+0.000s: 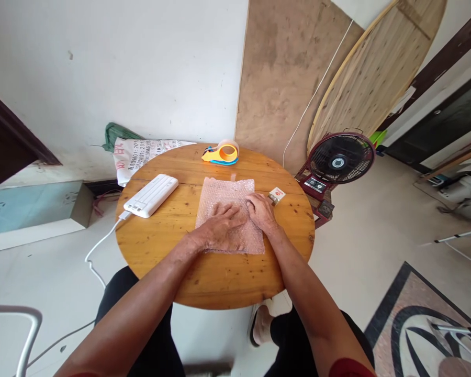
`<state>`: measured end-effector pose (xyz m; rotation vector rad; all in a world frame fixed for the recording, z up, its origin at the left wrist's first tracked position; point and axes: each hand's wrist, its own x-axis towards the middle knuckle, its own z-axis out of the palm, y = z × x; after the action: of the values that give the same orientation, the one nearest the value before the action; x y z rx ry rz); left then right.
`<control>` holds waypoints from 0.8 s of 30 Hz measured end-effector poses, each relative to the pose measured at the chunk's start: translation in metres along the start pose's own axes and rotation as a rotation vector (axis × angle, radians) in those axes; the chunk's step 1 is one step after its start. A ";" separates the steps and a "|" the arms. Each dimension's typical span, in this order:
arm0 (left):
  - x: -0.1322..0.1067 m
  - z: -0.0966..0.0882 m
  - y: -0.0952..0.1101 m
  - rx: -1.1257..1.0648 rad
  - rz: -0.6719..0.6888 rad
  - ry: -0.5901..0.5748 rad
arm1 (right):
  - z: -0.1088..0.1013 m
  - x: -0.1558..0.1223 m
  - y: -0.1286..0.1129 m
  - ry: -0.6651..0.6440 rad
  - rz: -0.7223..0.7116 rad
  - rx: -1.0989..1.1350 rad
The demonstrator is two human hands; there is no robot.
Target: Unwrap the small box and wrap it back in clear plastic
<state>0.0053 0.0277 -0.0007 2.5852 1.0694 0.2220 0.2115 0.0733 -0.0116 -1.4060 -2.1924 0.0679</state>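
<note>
A sheet of clear, pinkish bubble wrap [223,191] lies flat on the round wooden table [153,251] in front of me. My left hand [224,230] rests palm down across its middle, with the fingers spread. At the wrap's right side, my right hand [262,213] touches it with bent fingertips, the palm turned down. Whether anything lies under the wrap is hidden by my hands. Just beyond my right hand is a small white and red packet [277,195], partly dark at its lower end.
An orange and blue tape dispenser [222,153] stands at the table's far edge. On the left lies a white power bank [151,195] with a white cable [98,246] hanging off the edge. A dark red fan [337,159] stands right of the table. Behind is a white wall [153,63].
</note>
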 end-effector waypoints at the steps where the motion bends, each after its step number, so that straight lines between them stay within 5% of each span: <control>1: 0.000 -0.001 0.001 -0.007 0.002 -0.001 | -0.001 0.000 -0.001 -0.007 -0.002 0.000; 13: -0.002 0.001 -0.001 -0.031 0.010 0.018 | -0.043 0.005 -0.004 -0.056 -0.070 -0.074; 19: -0.005 -0.007 0.005 -0.052 0.006 0.012 | -0.058 -0.002 0.030 0.042 0.337 -0.202; 24: -0.005 -0.010 0.006 -0.043 0.037 0.034 | -0.049 -0.009 0.052 0.080 0.499 -0.038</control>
<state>0.0030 0.0223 0.0104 2.5736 1.0174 0.2962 0.2800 0.0772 0.0106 -1.9107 -1.7420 0.1448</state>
